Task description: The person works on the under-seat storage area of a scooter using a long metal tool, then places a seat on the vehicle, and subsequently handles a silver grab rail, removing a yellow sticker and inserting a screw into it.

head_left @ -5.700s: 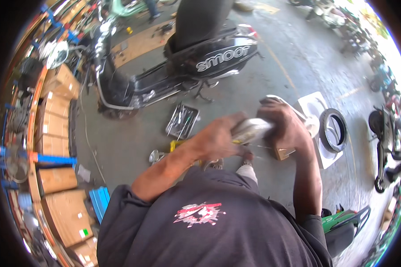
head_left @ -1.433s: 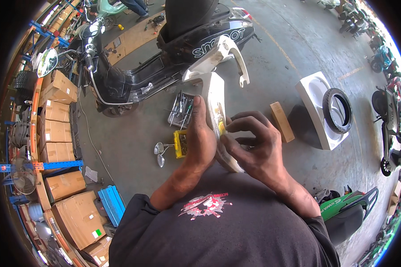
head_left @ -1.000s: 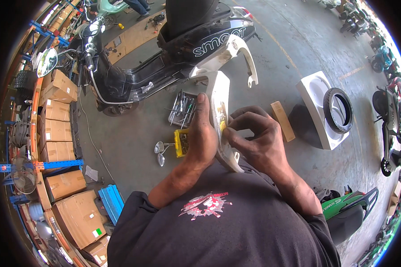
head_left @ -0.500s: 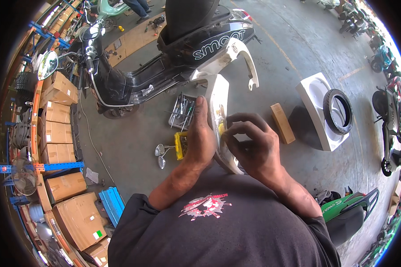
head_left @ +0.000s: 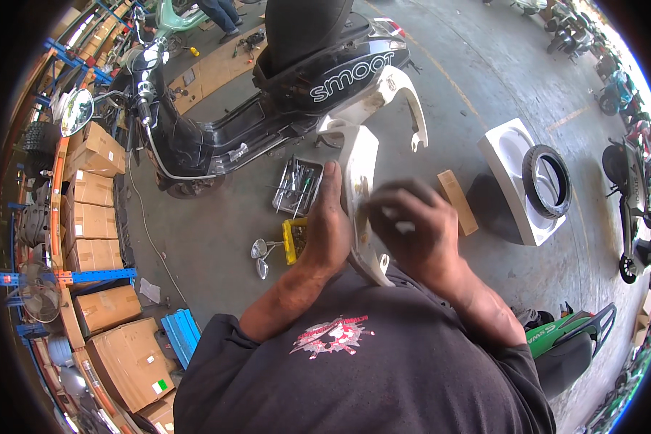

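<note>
A white, curved scooter part point(head_left: 362, 155) with a forked far end leans upright against my shirt. My left hand point(head_left: 327, 235) grips its left side, thumb pointing up along the edge; the other fingers are mostly hidden behind it. On the right side, my right hand point(head_left: 416, 224) has its fingers curled into a pinch by the part's brown-stained inner face. Motion blurs those fingertips, and I cannot make out what is between them. Beyond the part stands a black scooter point(head_left: 267, 119) with a long footboard.
On the floor lie a tool tray point(head_left: 297, 186), a yellow bin point(head_left: 294, 241), two mirrors point(head_left: 260, 259) and a long cardboard box point(head_left: 458, 202). A tyre point(head_left: 547, 181) rests on a white foam block point(head_left: 500, 148) at right. Shelving with cardboard boxes point(head_left: 98, 220) lines the left.
The white part has shifted slightly right and nearer. My right hand has moved a little, its fingers now smeared by motion, while my left hand keeps its hold.
</note>
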A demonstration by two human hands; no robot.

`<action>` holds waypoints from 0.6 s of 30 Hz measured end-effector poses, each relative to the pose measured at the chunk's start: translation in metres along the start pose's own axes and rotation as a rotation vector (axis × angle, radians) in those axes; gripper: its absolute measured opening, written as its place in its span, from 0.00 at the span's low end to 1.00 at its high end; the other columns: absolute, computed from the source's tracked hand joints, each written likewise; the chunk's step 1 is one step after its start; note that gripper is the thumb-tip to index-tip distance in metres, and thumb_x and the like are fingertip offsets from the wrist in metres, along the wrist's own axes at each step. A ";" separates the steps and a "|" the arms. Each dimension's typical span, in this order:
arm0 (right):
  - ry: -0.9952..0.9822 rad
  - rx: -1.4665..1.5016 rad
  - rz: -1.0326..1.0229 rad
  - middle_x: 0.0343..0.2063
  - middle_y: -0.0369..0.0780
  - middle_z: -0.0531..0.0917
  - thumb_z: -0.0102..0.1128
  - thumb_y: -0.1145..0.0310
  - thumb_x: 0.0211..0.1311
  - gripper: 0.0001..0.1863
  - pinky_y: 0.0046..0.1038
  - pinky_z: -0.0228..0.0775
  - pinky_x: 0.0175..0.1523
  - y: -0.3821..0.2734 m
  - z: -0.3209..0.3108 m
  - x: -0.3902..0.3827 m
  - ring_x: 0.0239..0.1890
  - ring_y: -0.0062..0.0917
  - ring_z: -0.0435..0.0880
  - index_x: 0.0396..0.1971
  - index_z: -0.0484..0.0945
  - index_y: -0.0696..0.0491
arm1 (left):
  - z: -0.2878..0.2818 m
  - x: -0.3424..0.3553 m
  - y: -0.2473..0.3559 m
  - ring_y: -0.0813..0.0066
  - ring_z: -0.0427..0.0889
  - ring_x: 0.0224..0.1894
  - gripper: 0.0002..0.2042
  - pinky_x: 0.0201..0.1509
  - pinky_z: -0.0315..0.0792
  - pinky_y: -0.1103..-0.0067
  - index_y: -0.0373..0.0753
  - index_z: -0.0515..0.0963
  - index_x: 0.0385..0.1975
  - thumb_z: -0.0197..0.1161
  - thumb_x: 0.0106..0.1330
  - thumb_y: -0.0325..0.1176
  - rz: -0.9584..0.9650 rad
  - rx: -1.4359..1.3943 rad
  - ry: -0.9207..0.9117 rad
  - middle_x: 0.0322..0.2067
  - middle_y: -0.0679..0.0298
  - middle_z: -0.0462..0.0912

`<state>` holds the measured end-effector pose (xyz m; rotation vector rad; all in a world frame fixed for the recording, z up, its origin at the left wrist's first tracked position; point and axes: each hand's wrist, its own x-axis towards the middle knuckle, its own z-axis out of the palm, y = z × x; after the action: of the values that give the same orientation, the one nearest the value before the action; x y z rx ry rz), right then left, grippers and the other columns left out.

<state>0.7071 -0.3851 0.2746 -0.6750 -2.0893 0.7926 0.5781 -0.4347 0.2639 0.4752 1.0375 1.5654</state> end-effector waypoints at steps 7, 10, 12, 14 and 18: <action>0.045 0.091 0.037 0.31 0.41 0.80 0.66 0.78 0.43 0.12 0.34 0.74 0.35 0.008 0.011 0.001 0.32 0.37 0.80 0.31 0.79 0.51 | -0.015 0.010 -0.002 0.70 0.76 0.48 0.27 0.52 0.72 0.76 0.38 0.65 0.60 0.34 0.74 0.52 -0.025 -0.025 -0.070 0.47 0.59 0.75; 0.080 0.091 0.079 0.30 0.42 0.80 0.64 0.78 0.45 0.11 0.34 0.75 0.34 0.021 0.012 0.012 0.31 0.37 0.81 0.32 0.79 0.53 | -0.009 0.016 -0.006 0.70 0.77 0.46 0.28 0.51 0.74 0.73 0.39 0.65 0.60 0.34 0.73 0.53 -0.063 -0.130 -0.025 0.46 0.59 0.75; 0.129 0.118 0.251 0.32 0.43 0.82 0.59 0.77 0.54 0.09 0.30 0.77 0.33 0.025 0.009 0.019 0.30 0.32 0.84 0.36 0.78 0.55 | -0.005 0.015 -0.004 0.73 0.76 0.37 0.29 0.42 0.72 0.76 0.38 0.68 0.55 0.34 0.72 0.56 -0.107 -0.089 0.068 0.38 0.60 0.76; 0.198 0.204 0.395 0.32 0.43 0.82 0.57 0.77 0.58 0.08 0.27 0.78 0.33 0.031 0.002 0.021 0.30 0.27 0.85 0.38 0.78 0.55 | -0.006 0.016 -0.005 0.74 0.75 0.30 0.29 0.36 0.70 0.78 0.39 0.70 0.51 0.35 0.71 0.58 -0.127 -0.056 0.111 0.32 0.61 0.76; 0.135 0.205 0.547 0.32 0.41 0.83 0.54 0.77 0.61 0.12 0.23 0.77 0.31 0.031 -0.021 0.015 0.30 0.22 0.84 0.44 0.77 0.57 | -0.010 0.020 -0.006 0.73 0.74 0.26 0.28 0.31 0.68 0.79 0.39 0.72 0.47 0.35 0.71 0.59 -0.115 -0.004 0.125 0.27 0.61 0.75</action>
<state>0.7218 -0.3475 0.2697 -1.1706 -1.6835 1.2034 0.5683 -0.4198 0.2485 0.3122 1.1365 1.5095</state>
